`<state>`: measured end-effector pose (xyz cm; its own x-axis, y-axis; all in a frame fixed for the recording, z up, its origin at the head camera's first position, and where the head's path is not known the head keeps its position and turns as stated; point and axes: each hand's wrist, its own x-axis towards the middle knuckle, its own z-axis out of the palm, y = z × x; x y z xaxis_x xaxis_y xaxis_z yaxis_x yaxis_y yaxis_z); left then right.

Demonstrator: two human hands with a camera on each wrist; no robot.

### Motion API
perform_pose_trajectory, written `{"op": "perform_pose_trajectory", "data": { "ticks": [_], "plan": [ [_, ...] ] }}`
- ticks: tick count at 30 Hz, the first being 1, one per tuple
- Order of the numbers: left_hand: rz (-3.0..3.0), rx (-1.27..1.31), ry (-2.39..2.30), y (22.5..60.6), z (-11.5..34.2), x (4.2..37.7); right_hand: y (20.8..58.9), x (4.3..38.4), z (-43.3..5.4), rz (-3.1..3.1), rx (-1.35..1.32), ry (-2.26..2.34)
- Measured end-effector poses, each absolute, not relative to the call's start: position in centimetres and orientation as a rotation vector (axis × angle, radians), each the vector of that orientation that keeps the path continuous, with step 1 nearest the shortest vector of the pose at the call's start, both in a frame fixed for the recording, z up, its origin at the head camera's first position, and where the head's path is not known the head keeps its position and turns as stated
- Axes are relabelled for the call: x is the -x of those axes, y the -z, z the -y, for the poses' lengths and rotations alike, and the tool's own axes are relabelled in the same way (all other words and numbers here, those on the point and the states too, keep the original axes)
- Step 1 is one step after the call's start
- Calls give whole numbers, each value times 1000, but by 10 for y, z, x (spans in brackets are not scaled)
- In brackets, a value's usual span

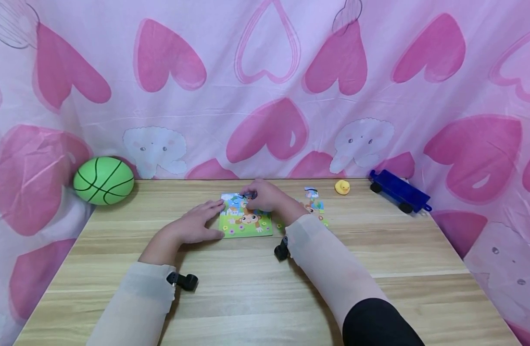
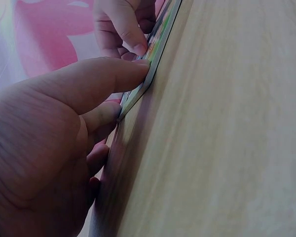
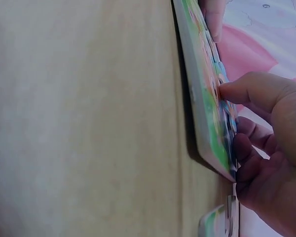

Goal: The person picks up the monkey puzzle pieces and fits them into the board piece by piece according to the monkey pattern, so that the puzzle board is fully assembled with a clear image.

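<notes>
A jigsaw puzzle board [image 1: 247, 230] with a cartoon monkey on green lies flat near the back of the table. My left hand [image 1: 195, 223] rests at its left side, fingers stretched out, with the thumb [image 2: 133, 72] on the near corner and fingertips at the far one. Over the upper right of the board, my right hand [image 1: 265, 194] has its fingers bent and pinches a puzzle piece [image 3: 231, 109] against the picture. The hand hides most of that piece. Loose puzzle pieces [image 1: 311, 192] lie just right of the board, partly behind the right wrist.
A green ball [image 1: 103, 180] sits at the back left corner. Along the back right stand a small yellow duck [image 1: 342, 187] and a blue toy wagon [image 1: 399, 191]. A pink heart-patterned curtain [image 1: 265, 129] hangs behind the wooden table [image 1: 230, 298].
</notes>
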<state>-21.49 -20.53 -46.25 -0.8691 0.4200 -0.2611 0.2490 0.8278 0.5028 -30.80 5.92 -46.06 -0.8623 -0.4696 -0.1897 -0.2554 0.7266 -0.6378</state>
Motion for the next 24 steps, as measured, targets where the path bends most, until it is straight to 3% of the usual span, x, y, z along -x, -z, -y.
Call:
{"op": "perform_pose_trajectory", "data": {
  "ticks": [24],
  "plan": [
    [-2632, -489, -667, 462, 205, 215, 458, 305, -60, -2593, 672, 692]
  ]
}}
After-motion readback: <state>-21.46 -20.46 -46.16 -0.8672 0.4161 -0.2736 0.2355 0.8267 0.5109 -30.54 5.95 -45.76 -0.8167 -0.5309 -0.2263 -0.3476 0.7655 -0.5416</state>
